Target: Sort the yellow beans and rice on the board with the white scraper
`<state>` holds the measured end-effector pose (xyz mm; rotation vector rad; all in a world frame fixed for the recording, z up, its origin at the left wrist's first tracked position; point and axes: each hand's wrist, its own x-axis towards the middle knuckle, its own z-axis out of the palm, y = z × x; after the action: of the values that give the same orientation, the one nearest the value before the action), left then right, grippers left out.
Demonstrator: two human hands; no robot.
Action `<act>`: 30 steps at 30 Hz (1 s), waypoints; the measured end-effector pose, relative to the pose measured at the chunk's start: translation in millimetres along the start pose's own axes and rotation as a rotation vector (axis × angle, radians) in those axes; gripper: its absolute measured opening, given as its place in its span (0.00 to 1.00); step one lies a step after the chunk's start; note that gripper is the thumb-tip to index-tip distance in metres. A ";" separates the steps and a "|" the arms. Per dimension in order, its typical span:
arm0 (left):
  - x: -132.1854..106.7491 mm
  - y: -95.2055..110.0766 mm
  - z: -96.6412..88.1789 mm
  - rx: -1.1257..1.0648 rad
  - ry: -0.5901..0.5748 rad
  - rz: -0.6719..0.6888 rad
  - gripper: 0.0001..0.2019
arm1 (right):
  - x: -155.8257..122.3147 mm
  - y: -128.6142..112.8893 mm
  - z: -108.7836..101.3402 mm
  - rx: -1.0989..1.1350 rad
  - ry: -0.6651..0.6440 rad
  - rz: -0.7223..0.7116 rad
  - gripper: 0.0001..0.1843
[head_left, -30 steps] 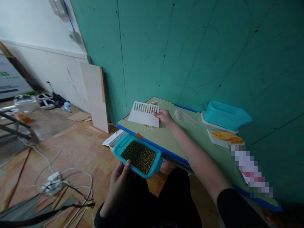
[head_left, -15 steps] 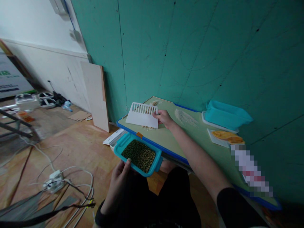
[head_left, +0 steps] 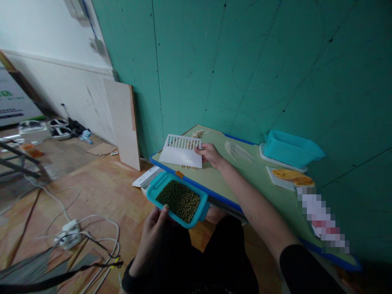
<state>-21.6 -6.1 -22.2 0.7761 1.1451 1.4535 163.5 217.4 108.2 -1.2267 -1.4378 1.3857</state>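
Note:
My left hand (head_left: pixel 152 232) grips the near rim of a teal tray (head_left: pixel 159 184) full of small green beans (head_left: pixel 179 200), held just below the front edge of the green table (head_left: pixel 214 179). My right hand (head_left: pixel 210 154) pinches the right side of a white slotted scraper (head_left: pixel 180 155), which stands on edge on the table's left end. A few pale beans (head_left: pixel 190 167) lie on the table at the scraper's lower edge. More pale beans (head_left: pixel 199 133) lie behind it near the wall.
A pile of white grains (head_left: pixel 238 152), a teal box on a white lid (head_left: pixel 289 149) and a white plate with something orange (head_left: pixel 290 176) sit farther right on the table. A wooden board (head_left: pixel 124 122) leans on the wall. Cables and a power strip (head_left: pixel 69 234) lie on the floor.
The scraper and my right hand have slid a little left and towards the table's front edge, pushing the pale beans along. The tray has barely moved.

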 end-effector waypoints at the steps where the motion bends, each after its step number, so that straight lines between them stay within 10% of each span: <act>1: 0.2 -0.6 -0.3 -0.003 -0.001 0.004 0.20 | -0.4 -0.1 0.2 0.002 -0.005 0.001 0.05; 30: 0.7 1.0 2.6 -0.023 -0.009 0.025 0.20 | -7.1 -0.7 7.8 0.016 -0.044 -0.005 0.07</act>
<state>-19.6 -4.8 -20.6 0.7827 1.1134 1.4796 157.6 208.6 108.7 -1.1890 -1.4559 1.4263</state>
